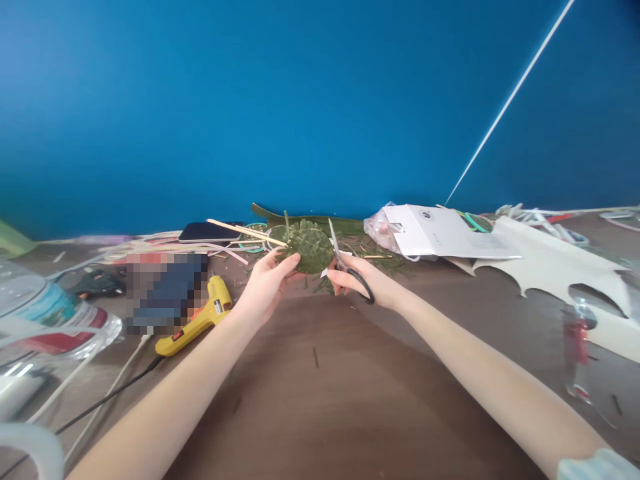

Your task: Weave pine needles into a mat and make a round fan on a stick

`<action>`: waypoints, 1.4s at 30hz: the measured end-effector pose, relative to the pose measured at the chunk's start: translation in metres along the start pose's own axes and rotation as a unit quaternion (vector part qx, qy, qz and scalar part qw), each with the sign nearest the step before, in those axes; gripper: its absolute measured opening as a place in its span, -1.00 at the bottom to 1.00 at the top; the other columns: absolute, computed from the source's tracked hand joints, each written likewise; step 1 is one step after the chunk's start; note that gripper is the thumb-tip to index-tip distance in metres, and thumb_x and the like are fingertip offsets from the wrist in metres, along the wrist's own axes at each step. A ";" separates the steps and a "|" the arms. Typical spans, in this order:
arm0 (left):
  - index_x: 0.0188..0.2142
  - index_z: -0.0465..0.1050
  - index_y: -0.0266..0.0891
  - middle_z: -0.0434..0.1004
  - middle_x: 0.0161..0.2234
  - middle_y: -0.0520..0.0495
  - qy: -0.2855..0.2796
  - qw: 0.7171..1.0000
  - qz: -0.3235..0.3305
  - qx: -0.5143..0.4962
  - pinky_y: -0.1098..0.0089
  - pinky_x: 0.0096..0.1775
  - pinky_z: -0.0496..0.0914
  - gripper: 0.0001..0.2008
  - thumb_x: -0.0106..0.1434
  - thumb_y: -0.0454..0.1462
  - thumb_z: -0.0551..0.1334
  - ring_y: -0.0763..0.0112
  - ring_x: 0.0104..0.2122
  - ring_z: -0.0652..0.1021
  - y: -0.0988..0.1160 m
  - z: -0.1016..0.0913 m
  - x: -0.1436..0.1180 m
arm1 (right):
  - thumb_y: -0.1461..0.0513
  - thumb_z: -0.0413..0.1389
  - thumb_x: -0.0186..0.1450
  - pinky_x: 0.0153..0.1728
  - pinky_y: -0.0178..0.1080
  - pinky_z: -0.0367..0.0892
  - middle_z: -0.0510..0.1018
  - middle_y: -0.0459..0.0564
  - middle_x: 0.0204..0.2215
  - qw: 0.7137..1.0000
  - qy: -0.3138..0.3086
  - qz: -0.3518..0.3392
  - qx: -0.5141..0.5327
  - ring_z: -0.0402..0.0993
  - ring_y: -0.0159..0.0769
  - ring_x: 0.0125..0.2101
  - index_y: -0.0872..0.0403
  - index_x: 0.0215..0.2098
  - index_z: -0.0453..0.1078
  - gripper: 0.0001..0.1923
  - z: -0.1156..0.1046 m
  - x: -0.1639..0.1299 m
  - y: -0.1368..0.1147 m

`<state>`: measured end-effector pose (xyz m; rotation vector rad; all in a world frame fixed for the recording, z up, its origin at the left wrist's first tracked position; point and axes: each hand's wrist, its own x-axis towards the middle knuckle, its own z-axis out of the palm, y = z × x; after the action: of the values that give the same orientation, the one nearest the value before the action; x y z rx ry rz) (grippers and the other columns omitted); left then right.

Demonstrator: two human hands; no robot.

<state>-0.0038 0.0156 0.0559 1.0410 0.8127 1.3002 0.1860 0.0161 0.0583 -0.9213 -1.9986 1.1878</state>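
Observation:
My left hand (270,280) grips a round, woven green leaf piece (309,248) by its near left edge, thumb on top. Pale thin sticks (245,231) reach out to the left from beside this piece. In my right hand (367,280) is a pair of scissors (361,283) with black handles, the fingers around the loops. The scissor blades point up and away, close to the right edge of the woven piece; whether they touch it I cannot tell. Green leaf scraps (323,283) lie below and around both hands.
A yellow glue gun (193,328) with a black cord lies left, beside a plastic-wrapped bottle pack (55,313). Behind is a dark phone (207,231). Long green leaves (335,225) lie along the blue wall (300,100). Cut white card (550,260) and a white box (440,230) lie right.

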 end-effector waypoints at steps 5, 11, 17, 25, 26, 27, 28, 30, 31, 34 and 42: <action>-0.29 0.45 -0.29 0.58 -0.29 -0.08 -0.015 0.999 -0.021 0.023 0.29 -0.18 0.45 -0.73 0.00 -0.24 0.35 0.31 -0.28 0.56 -0.001 0.000 -0.002 | -0.03 0.06 0.21 -0.45 -0.32 0.25 0.33 -0.15 -0.55 1.000 0.018 0.004 -0.010 0.34 -0.38 -0.51 0.06 -0.41 0.17 -0.66 -0.001 0.000 0.000; -0.29 0.46 -0.28 0.58 -0.29 -0.08 -0.014 0.998 -0.029 0.048 0.28 -0.19 0.44 -0.71 -0.02 -0.21 0.35 0.29 -0.28 0.56 0.000 0.001 -0.002 | -0.04 0.02 0.24 -0.44 -0.31 0.21 0.31 -0.17 -0.61 0.995 0.051 0.005 -0.081 0.34 -0.38 -0.54 0.06 -0.46 0.14 -0.64 -0.001 -0.002 -0.004; -0.28 0.46 -0.27 0.57 -0.28 -0.08 -0.013 0.998 -0.022 0.056 0.28 -0.17 0.44 -0.72 0.00 -0.21 0.35 0.30 -0.28 0.56 0.000 0.000 -0.002 | -0.05 0.01 0.23 -0.48 -0.33 0.19 0.28 -0.18 -0.63 0.991 0.065 -0.001 -0.114 0.31 -0.40 -0.58 0.06 -0.47 0.13 -0.63 -0.001 -0.001 0.000; -0.26 0.46 -0.26 0.58 -0.27 -0.07 -0.010 0.998 -0.020 0.057 0.25 -0.14 0.43 -0.70 -0.01 -0.21 0.35 0.29 -0.27 0.56 -0.002 -0.002 -0.001 | -0.05 0.03 0.22 -0.51 -0.35 0.18 0.28 -0.20 -0.67 0.985 0.095 -0.004 -0.141 0.29 -0.44 -0.65 0.07 -0.49 0.14 -0.62 0.000 -0.001 0.005; -0.26 0.46 -0.26 0.58 -0.27 -0.08 -0.009 0.998 -0.019 0.057 0.24 -0.13 0.43 -0.70 -0.01 -0.21 0.35 0.29 -0.26 0.56 -0.002 -0.002 -0.001 | -0.05 0.03 0.21 -0.51 -0.36 0.18 0.28 -0.21 -0.67 0.986 0.096 -0.002 -0.138 0.29 -0.45 -0.66 0.07 -0.49 0.15 -0.62 0.000 -0.001 0.005; -0.26 0.46 -0.27 0.58 -0.27 -0.08 -0.007 0.998 -0.019 0.058 0.23 -0.12 0.43 -0.69 -0.02 -0.21 0.35 0.28 -0.26 0.56 -0.002 -0.002 -0.001 | -0.05 0.03 0.21 -0.52 -0.36 0.18 0.27 -0.21 -0.68 0.986 0.095 0.000 -0.135 0.29 -0.46 -0.67 0.07 -0.49 0.16 -0.63 0.000 -0.001 0.006; -0.26 0.46 -0.27 0.58 -0.27 -0.08 -0.005 0.998 -0.019 0.059 0.23 -0.11 0.42 -0.69 -0.02 -0.21 0.35 0.28 -0.26 0.56 -0.002 -0.002 -0.001 | -0.05 0.04 0.21 -0.53 -0.36 0.18 0.27 -0.21 -0.68 0.987 0.095 0.002 -0.133 0.29 -0.46 -0.69 0.07 -0.48 0.17 -0.63 0.000 -0.001 0.007; -0.26 0.45 -0.28 0.57 -0.27 -0.08 -0.002 0.998 -0.022 0.062 0.23 -0.10 0.41 -0.69 -0.03 -0.21 0.35 0.28 -0.25 0.55 -0.001 -0.002 0.000 | -0.06 0.04 0.20 -0.57 -0.37 0.17 0.27 -0.22 -0.67 0.987 0.096 0.007 -0.129 0.27 -0.46 -0.70 0.07 -0.48 0.17 -0.63 0.001 -0.001 0.008; -0.27 0.45 -0.29 0.57 -0.28 -0.08 0.000 0.998 -0.023 0.064 0.23 -0.11 0.41 -0.69 -0.03 -0.21 0.35 0.29 -0.26 0.55 -0.001 -0.002 0.000 | -0.06 0.04 0.20 -0.58 -0.37 0.17 0.27 -0.21 -0.68 0.987 0.096 0.009 -0.129 0.27 -0.46 -0.71 0.07 -0.48 0.18 -0.62 0.001 -0.001 0.009; -0.27 0.44 -0.29 0.57 -0.28 -0.08 0.004 0.997 -0.023 0.075 0.26 -0.14 0.42 -0.69 -0.02 -0.20 0.35 0.30 -0.27 0.55 -0.002 -0.004 0.001 | -0.06 0.06 0.18 -0.61 -0.37 0.17 0.27 -0.21 -0.68 0.987 0.098 0.014 -0.125 0.26 -0.46 -0.71 0.07 -0.49 0.18 -0.62 0.001 0.000 0.011; -0.27 0.44 -0.28 0.56 -0.25 -0.09 -0.004 0.991 -0.021 0.129 0.35 -0.26 0.44 -0.68 -0.02 -0.18 0.33 0.29 -0.27 0.54 0.001 -0.009 0.003 | -0.04 0.08 0.17 -0.63 -0.37 0.19 0.25 -0.22 -0.68 0.992 0.066 0.024 -0.104 0.26 -0.45 -0.70 0.06 -0.50 0.18 -0.64 -0.002 -0.001 0.013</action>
<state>-0.0120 0.0197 0.0542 1.2251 1.0118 1.1751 0.1907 0.0207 0.0476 -1.1275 -2.0298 0.9298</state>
